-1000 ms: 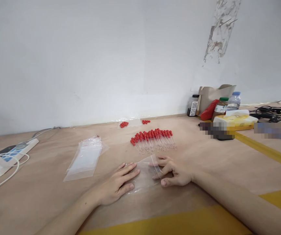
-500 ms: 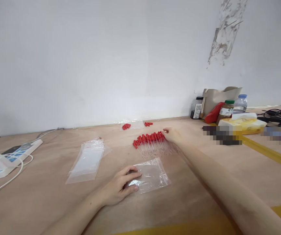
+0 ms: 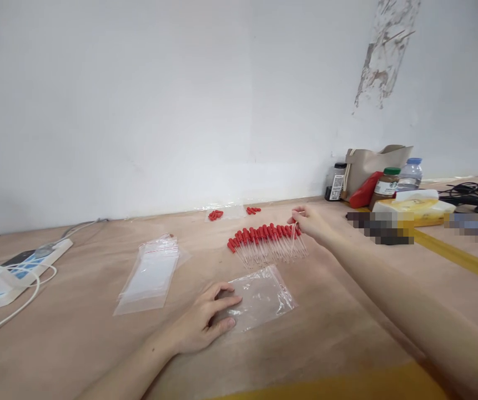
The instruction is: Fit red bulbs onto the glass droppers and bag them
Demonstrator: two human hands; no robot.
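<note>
Row of droppers [image 3: 257,235] lies at 12 o'clock from the flat clear bag [image 3: 259,297]: rubbery-looking red bulbs up top, thin see-through stems. R hand [image 3: 310,223] is at the 1 o'clock end, thumb + fingertips clamped on what looks like 1 dropper [image 3: 293,240] (its bulb's hidden tbh). L hand [image 3: 206,319], 8 o'clock, rests on the bag, fingers apart. IMO lift straight up so stems don't snag, w/ light L pressure bc the film looks slick n crinkly. Stacked zip bags [image 3: 151,272] at 10, yellow tissue pack [image 3: 416,210] at 2, matte brown paper [image 3: 209,261] under it all.
</note>
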